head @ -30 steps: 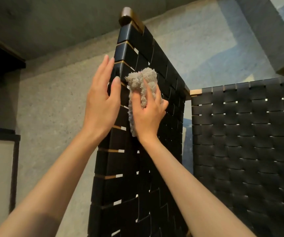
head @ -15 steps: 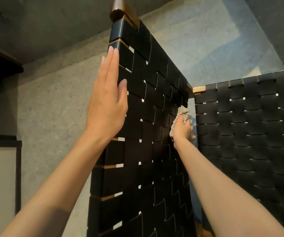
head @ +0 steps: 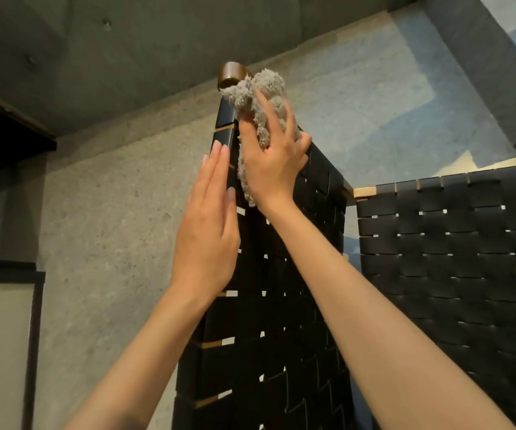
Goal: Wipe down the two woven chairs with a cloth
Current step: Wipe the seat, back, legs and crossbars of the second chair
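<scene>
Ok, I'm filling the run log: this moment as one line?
step: wiping near chair top corner | right hand: holds cloth on it | left hand: flat on chair edge | far chair: untouched

No lettering, label, brand mark, number or sign can be read anywhere: not on the near woven chair (head: pixel 250 352), the second woven chair (head: pixel 452 259), the cloth (head: pixel 264 85) or the concrete wall (head: pixel 111 212).

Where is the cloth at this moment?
Head view, upper centre: the grey cloth is held by the right hand against the top corner of the nearer woven chair, beside its wooden post end, just above the flat left hand.
</scene>
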`<state>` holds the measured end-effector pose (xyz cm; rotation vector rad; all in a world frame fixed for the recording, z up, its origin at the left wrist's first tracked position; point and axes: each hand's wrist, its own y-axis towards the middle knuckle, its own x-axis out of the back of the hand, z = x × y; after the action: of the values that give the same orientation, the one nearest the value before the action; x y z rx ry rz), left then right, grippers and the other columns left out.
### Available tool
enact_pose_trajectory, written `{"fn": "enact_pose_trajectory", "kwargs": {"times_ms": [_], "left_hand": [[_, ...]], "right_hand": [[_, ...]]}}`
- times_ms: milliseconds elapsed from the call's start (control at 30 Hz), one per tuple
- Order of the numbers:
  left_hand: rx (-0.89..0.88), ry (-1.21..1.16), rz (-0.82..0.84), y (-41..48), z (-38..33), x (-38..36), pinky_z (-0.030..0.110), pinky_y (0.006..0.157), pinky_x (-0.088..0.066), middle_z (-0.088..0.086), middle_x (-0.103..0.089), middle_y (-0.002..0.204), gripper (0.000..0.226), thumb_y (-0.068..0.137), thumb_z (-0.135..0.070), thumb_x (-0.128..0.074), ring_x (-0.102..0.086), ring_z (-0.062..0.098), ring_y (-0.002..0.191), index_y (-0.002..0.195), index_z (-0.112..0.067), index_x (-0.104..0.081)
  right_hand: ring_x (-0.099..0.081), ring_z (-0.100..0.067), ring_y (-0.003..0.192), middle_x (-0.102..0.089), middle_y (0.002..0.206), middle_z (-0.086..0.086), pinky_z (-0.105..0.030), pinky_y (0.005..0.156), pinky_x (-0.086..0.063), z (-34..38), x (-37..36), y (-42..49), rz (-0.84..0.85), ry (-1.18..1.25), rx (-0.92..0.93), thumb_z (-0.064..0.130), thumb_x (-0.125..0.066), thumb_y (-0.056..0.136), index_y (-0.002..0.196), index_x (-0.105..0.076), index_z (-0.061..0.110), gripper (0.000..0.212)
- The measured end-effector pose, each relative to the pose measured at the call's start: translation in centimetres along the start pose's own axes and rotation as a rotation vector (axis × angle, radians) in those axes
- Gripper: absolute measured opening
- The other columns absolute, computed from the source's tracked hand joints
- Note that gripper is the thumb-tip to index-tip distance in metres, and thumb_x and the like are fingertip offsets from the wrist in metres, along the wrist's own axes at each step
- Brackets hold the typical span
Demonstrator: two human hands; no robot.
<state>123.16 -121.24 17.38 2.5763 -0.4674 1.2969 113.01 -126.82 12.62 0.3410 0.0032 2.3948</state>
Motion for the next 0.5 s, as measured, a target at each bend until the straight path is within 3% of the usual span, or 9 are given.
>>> {"fn": "enact_pose_trajectory", "kwargs": {"times_ms": [100, 267, 400, 500], "left_hand": [[-0.016, 0.019, -0.006, 0.0, 0.0, 0.0, 0.017, 0.117, -0.008, -0.012, -0.014, 0.157, 0.052, 0.101, -0.015, -0.035, -0.007, -0.003, 0.143, 0.151, -0.021, -0.018], [-0.025, 0.021, -0.012, 0.0, 0.1, -0.1, 0.015, 0.116, -0.008, -0.014, -0.013, 0.157, 0.051, 0.102, -0.016, -0.034, -0.006, -0.003, 0.143, 0.151, -0.021, -0.018], [-0.028, 0.002, -0.016, 0.0, 0.0, 0.0, 0.015, 0.116, -0.009, -0.013, -0.016, 0.156, 0.051, 0.102, -0.014, -0.034, -0.009, -0.002, 0.143, 0.150, -0.019, -0.021], [-0.025, -0.001, -0.016, 0.0, -0.2, 0.1, 0.014, 0.116, -0.010, -0.011, -0.017, 0.157, 0.050, 0.102, -0.014, -0.035, -0.010, 0.000, 0.144, 0.150, -0.018, -0.021]], "right_hand": [[-0.033, -0.023, 0.122, -0.035, 0.150, -0.003, -0.032, 0.094, -0.031, -2.6, -0.1, 0.3, -0.028, -0.032, -0.052, 0.049, -0.038, 0.087, 0.137, -0.048, 0.030, 0.054], [-0.026, -0.026, 0.132, -0.032, 0.152, 0.000, -0.040, 0.103, -0.025, -8.7, 0.9, 0.7, -0.063, -0.099, -0.361, 0.049, -0.035, 0.098, 0.141, -0.044, 0.024, 0.051], [-0.019, -0.027, 0.137, -0.025, 0.156, 0.005, -0.045, 0.110, -0.019, -11.6, 2.0, 0.6, -0.035, -0.121, -0.688, 0.054, -0.029, 0.098, 0.148, -0.030, 0.030, 0.055], [-0.019, -0.029, 0.137, -0.024, 0.156, 0.004, -0.047, 0.109, -0.020, -10.5, 2.1, 0.4, -0.013, -0.109, -0.714, 0.053, -0.029, 0.099, 0.148, -0.028, 0.034, 0.052]]}}
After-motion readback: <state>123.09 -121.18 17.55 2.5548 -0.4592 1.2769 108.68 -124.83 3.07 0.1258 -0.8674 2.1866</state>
